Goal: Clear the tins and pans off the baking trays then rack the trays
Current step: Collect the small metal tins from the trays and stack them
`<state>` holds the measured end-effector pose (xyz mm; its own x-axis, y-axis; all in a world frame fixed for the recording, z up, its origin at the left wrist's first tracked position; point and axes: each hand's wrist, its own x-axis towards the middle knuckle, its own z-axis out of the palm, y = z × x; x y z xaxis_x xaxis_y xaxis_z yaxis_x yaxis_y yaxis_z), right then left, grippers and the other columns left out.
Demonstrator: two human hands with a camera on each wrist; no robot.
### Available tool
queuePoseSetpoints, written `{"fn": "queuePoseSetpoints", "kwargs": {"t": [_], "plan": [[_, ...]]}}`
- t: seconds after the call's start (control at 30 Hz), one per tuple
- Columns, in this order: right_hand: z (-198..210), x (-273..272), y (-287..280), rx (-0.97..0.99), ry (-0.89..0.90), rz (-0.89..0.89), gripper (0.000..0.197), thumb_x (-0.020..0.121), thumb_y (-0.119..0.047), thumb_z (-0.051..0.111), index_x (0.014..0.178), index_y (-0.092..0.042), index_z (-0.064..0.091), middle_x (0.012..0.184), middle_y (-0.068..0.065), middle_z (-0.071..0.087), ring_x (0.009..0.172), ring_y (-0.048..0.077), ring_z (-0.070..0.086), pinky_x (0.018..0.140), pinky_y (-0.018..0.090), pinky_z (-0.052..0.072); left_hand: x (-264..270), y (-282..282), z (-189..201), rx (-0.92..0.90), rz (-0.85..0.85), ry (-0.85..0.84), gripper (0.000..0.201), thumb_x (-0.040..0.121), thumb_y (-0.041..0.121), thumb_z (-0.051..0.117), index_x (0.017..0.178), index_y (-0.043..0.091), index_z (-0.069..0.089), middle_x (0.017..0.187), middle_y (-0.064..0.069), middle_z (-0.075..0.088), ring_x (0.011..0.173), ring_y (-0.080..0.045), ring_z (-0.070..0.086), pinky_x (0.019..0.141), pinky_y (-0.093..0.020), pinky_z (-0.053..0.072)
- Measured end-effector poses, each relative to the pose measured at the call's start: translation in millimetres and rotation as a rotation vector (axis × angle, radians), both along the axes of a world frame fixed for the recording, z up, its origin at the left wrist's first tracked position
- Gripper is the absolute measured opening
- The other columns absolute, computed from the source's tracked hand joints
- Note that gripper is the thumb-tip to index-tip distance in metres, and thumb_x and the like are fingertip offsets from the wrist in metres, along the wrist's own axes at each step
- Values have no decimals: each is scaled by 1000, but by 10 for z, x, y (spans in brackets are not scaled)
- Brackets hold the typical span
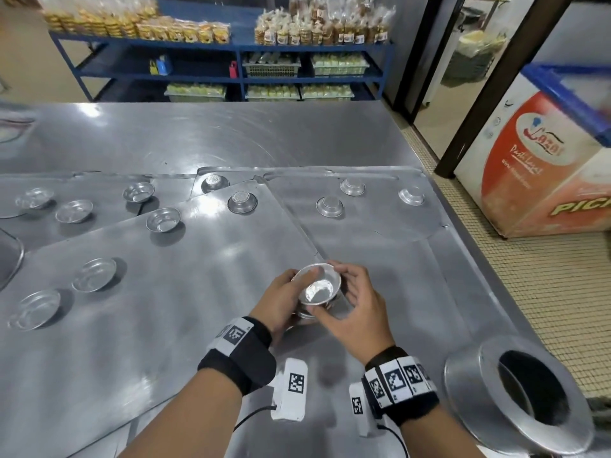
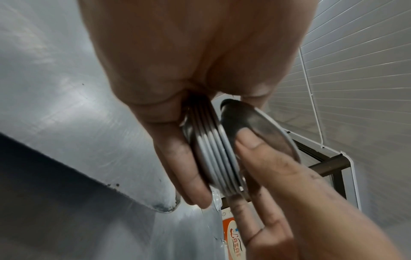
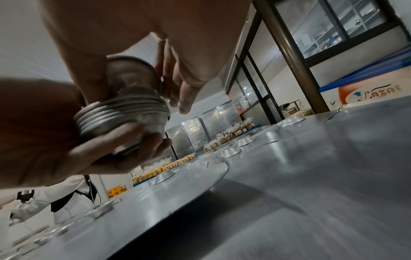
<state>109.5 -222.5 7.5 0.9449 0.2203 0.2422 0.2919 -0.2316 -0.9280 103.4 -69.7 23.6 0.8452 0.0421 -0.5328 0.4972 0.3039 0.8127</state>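
Left hand: the left hand (image 1: 281,300) is cupping a nested stack of small round aluminium tart tins (image 2: 213,154), fingers curled under it; its grip is closed round the stack.
Right hand: the right hand (image 1: 355,304) is pinching one more shallow silver tin (image 1: 319,287) by the rim, tilted, just above the stack; that grip is closed on the tin and is lowering it in at an angle.
Where it all is: the stack is hanging over the near flat steel baking tray (image 1: 185,312) on the stainless counter (image 1: 198,137).
Seating risk: the top tin is going in crooked, so it is likely catching on a rim, jamming or sitting proud.
Drop risk: the stack is growing tall for one palm; a hard push from above could be squeezing it out sideways and scattering tins across the counter.
Still waiting: loose tins (image 1: 163,219) are dotting the trays, some upright on the left, some upside down (image 1: 329,206) on the far right tray (image 1: 396,226).
Nesting risk: the inverted ones are needing a flip first, or they will not nest.
Tray risk: the trays are overlapping, so lifting one early could be tipping tins off another.
Bystander: a large ring-shaped metal pan (image 1: 519,396) is sitting at the counter's right edge, within elbow range.
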Motion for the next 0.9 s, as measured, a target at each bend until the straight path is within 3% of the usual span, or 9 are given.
{"fn": "queuePoseSetpoints", "kwargs": {"t": [0.07,0.17,0.27,0.4,0.5,0.6,0.67,0.77,0.9], "plan": [[-23,-10,6,-30,29,45,68,63,-25,90,117,-25,49,131,-15,62,118,7,62,99,41,52,-17,22,-25,24,-16,-11,32,93,18,69,122,7,63,97,-13,70,74,-20,69,58,-29,57],[-25,35,-25,-57,87,140,65,66,-20,87,117,-21,47,137,-15,58,127,5,55,106,42,46,-42,60,-68,49,-13,-18,31,91,1,65,121,6,62,95,-14,71,75,-21,69,58,-31,56],[10,141,-83,-84,173,274,62,69,-14,84,120,-19,49,139,-13,57,131,4,51,111,41,41,-48,100,-103,64,23,-25,28,92,-3,60,119,5,62,93,-14,69,74,-22,68,59,-32,58],[17,378,-130,-193,218,372,68,71,0,74,131,-20,49,136,-15,59,131,-2,48,110,29,40,-10,147,-173,92,85,-23,23,93,-3,62,116,1,61,93,-17,68,81,-31,67,83,-60,59],[-55,690,-118,-382,172,315,59,75,1,67,130,-19,58,127,-12,64,121,-5,56,108,27,44,12,175,-180,65,125,-12,23,94,-5,61,117,-2,60,96,-19,68,81,-33,68,71,-51,63],[-129,1062,-72,-590,156,223,39,81,-10,69,120,-19,65,115,-7,69,106,7,63,99,31,50,12,202,-195,66,143,-7,21,94,-5,62,115,-1,60,95,-18,67,79,-31,68,63,-43,63],[-173,1326,-15,-689,142,176,32,84,-14,68,115,-17,67,111,-3,70,101,13,65,95,34,52,5,227,-226,66,154,-3,20,94,-4,63,113,-2,60,96,-19,67,82,-34,68,67,-49,63],[-260,1761,95,-837,110,120,33,84,-17,65,117,-16,66,115,1,69,106,19,64,97,36,51,-9,268,-256,59,180,2,21,93,-4,64,113,-3,59,97,-21,67,86,-38,68,75,-58,61],[-333,2272,287,-986,44,74,42,84,-19,64,124,-9,59,124,13,63,116,31,59,98,37,48,-36,303,-265,45,211,0,19,93,-4,64,112,-2,60,95,-18,68,84,-36,69,74,-54,62]]}}
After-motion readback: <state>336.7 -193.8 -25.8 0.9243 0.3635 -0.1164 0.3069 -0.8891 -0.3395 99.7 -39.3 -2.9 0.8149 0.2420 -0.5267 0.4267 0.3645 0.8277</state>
